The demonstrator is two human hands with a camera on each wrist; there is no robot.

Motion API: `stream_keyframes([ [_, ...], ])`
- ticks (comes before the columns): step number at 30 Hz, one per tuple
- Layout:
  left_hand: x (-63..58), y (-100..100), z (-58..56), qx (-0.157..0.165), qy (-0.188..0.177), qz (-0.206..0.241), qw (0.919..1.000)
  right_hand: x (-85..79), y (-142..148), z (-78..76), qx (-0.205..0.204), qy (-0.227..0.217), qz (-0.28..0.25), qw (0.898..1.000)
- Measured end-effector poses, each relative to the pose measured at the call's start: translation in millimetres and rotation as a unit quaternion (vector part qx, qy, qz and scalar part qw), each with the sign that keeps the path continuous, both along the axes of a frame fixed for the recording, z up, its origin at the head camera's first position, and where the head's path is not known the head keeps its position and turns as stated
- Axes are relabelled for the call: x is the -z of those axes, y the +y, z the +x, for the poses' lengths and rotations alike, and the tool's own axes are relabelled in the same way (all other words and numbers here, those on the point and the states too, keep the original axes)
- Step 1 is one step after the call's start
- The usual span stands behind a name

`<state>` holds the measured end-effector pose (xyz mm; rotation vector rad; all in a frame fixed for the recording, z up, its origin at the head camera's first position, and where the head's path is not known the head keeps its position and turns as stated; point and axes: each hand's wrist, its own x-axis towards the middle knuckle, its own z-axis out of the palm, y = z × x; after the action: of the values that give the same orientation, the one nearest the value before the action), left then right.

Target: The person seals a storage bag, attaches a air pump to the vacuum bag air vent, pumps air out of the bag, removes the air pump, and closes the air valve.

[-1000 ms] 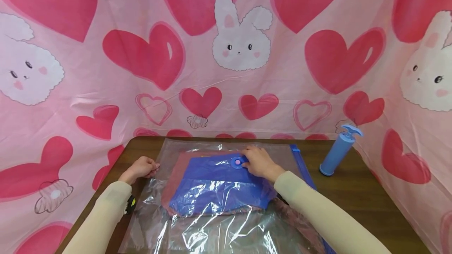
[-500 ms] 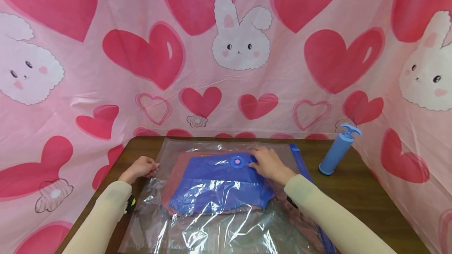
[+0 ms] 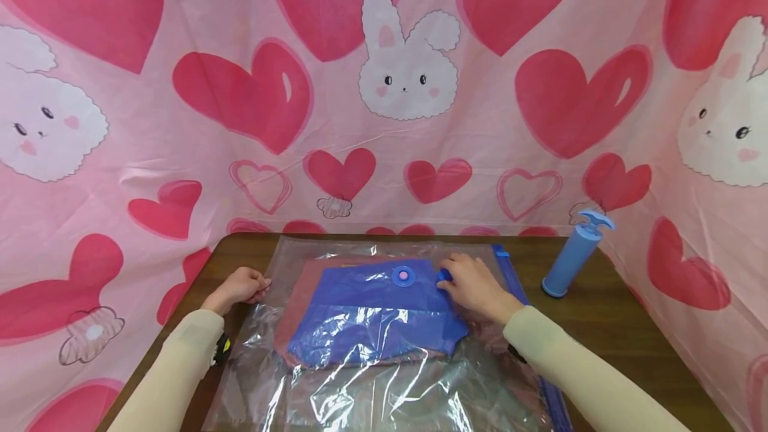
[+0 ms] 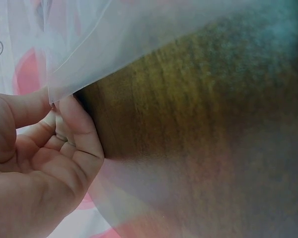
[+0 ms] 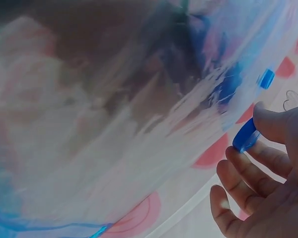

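The clear bag (image 3: 360, 395) lies on the bench (image 3: 618, 325), its far edge just short of the bench's far edge. Left hand (image 3: 242, 283): grip clamped, thumb and index finger pinching the bag's left edge. Right hand (image 3: 477, 285): grip clamped on a blue cap (image 5: 246, 134), held between thumb and fingers near, but apart from, the round valve (image 3: 403, 276). Blue cloth (image 3: 360, 289) and pink cloth (image 3: 298, 309) show under the film, inset from the bag's left and far edges. A blue zip strip (image 3: 513, 279) borders the right edge, slider (image 3: 502, 255) at its far end. Between this strip and the pump (image 3: 572, 262), which stands on its base, a band of bench surface shows; a narrower band runs along the bag's left edge
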<state>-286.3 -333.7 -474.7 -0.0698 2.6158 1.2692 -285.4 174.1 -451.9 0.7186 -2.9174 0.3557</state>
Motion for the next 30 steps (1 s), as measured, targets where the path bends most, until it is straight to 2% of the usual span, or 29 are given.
stream_keyframes([
  [9, 2.1, 0, -2.5, -0.002, 0.002, 0.014, 0.9999, 5.2, 15, 3.8, 0.001, 0.01, -0.006, 1.0],
  [30, -0.7, 1, 1.7, -0.003, 0.002, 0.003, 1.0, 10.8, 41, 19.6, 0.008, 0.032, -0.027, 0.999],
])
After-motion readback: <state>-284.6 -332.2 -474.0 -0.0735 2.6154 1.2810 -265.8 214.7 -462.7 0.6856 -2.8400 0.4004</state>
